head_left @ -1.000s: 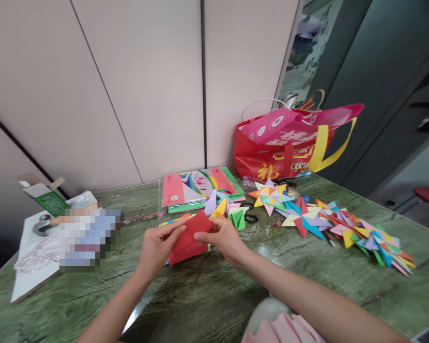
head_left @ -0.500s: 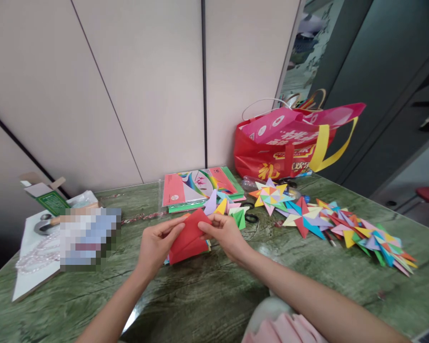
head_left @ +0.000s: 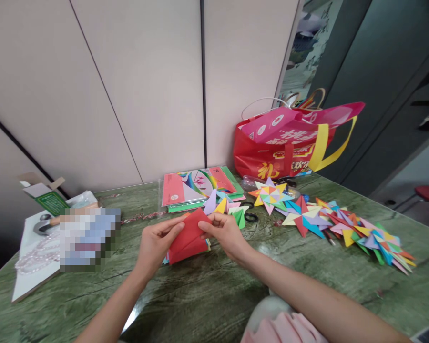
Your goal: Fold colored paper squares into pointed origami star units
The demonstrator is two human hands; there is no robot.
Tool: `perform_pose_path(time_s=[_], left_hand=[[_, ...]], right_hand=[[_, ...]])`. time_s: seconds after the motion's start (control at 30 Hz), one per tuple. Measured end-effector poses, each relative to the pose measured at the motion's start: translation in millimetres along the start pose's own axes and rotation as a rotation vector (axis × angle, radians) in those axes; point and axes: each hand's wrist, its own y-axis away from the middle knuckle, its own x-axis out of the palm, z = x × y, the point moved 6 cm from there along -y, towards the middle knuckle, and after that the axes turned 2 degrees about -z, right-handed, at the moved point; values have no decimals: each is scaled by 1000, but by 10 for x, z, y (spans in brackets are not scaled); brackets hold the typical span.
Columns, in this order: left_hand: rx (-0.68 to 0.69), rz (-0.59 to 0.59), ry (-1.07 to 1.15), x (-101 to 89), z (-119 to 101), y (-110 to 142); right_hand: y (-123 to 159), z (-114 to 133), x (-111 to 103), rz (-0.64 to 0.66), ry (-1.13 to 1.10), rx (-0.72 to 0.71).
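Note:
Between my two hands I hold a sheet of red paper (head_left: 190, 234), tilted toward me. My left hand (head_left: 158, 242) pinches its upper left edge between thumb and fingers. The thumb and forefinger of my right hand (head_left: 224, 232) grip its upper right corner. Below the red paper, edges of other coloured sheets peek out; most of that stack is hidden. Just past my right hand lie folded paper pieces (head_left: 220, 206) in purple, yellow and green. Scissors (head_left: 250, 217) lie beside them, showing only their black handles.
Paper packs (head_left: 200, 186) lie against the wall. Folded paper stars (head_left: 303, 216) spread along the right side, in front of a red bag (head_left: 279, 147) with yellow handles. At left, a white board (head_left: 30, 259) bears beads (head_left: 39, 255), a hammer (head_left: 46, 225) and a green box (head_left: 50, 200).

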Motion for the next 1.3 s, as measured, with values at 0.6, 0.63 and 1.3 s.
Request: perform_pose_path(time_s=[0.6, 0.63, 1.3], left_hand=[[77, -25, -84, -10, -95, 23], [84, -26, -87, -9, -103, 26], [127, -55, -165, 4, -154, 72]], right_hand=[[50, -52, 94, 92, -46, 105], [72, -76, 130, 127, -53, 135], [93, -171, 165, 181, 7, 202]])
